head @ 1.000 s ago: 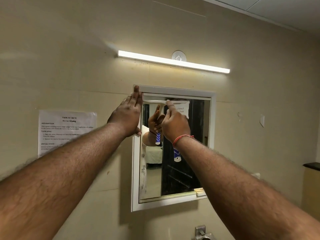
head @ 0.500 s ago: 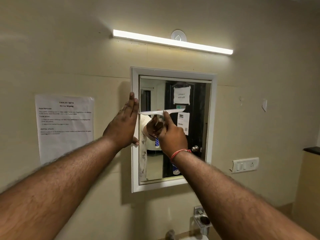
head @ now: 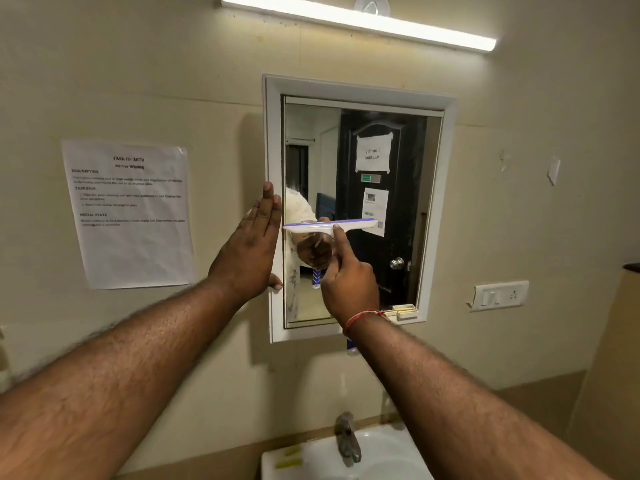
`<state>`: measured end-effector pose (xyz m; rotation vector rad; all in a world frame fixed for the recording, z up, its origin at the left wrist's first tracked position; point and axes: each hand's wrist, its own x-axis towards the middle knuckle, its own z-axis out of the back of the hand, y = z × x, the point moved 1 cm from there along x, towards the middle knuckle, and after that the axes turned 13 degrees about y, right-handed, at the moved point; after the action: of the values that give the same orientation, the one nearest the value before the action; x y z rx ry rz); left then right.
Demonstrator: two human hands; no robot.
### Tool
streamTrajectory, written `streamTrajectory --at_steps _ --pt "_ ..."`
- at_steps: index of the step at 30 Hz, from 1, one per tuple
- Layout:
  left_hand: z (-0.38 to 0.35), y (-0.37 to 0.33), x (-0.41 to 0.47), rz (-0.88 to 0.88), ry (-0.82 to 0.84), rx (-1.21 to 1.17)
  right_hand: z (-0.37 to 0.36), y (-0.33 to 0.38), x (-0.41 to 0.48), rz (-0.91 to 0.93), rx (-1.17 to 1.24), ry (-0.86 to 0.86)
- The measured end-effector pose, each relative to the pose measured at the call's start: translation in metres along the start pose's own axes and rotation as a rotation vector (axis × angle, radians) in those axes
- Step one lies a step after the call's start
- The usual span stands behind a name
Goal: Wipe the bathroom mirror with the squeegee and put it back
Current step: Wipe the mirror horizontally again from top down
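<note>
Since half a second before, the squeegee (head: 330, 226) had been drawn further down the mirror (head: 360, 209), from the upper part of the glass to about mid-height, and the view had tilted down so that the sink (head: 388, 455) and tap (head: 347, 441) were brought into sight.

The right hand (head: 348, 278) was clenched around the squeegee's handle, most of which was hidden inside the fist; the index finger was stretched upward along the neck to the white blade bar. The blade, edged in purple, was held level and pressed against the left half of the glass, its left end at the inner edge of the white frame (head: 273, 209). A short blue and white end of the handle could be seen below the wrist, where a red thread (head: 363, 318) was worn. The right forearm was raised from the lower right toward the mirror.

The left hand (head: 251, 247) was kept open and flat, fingers together and pointing up, laid against the left side of the frame and the wall beside it, with the thumb tip on the frame lower down. Nothing was held in it. The left forearm was extended from the lower left.

A printed sheet (head: 130, 213) was taped to the wall left of the mirror, and a light bar (head: 360, 20) was lit above it.
</note>
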<state>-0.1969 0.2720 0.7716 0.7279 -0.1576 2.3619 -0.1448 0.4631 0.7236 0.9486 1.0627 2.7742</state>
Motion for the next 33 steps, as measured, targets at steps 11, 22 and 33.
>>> streamTrajectory --at_steps 11,22,33 --pt "-0.055 -0.010 -0.042 0.040 0.090 -0.059 -0.038 -0.033 -0.043 -0.085 -0.051 0.017" --pt "-0.110 -0.012 -0.082 0.016 0.145 -0.046 -0.072 -0.070 -0.090 -0.190 -0.078 0.106" --pt "-0.131 -0.012 -0.099 0.008 0.190 -0.021 -0.083 -0.079 -0.112 -0.270 -0.094 0.154"
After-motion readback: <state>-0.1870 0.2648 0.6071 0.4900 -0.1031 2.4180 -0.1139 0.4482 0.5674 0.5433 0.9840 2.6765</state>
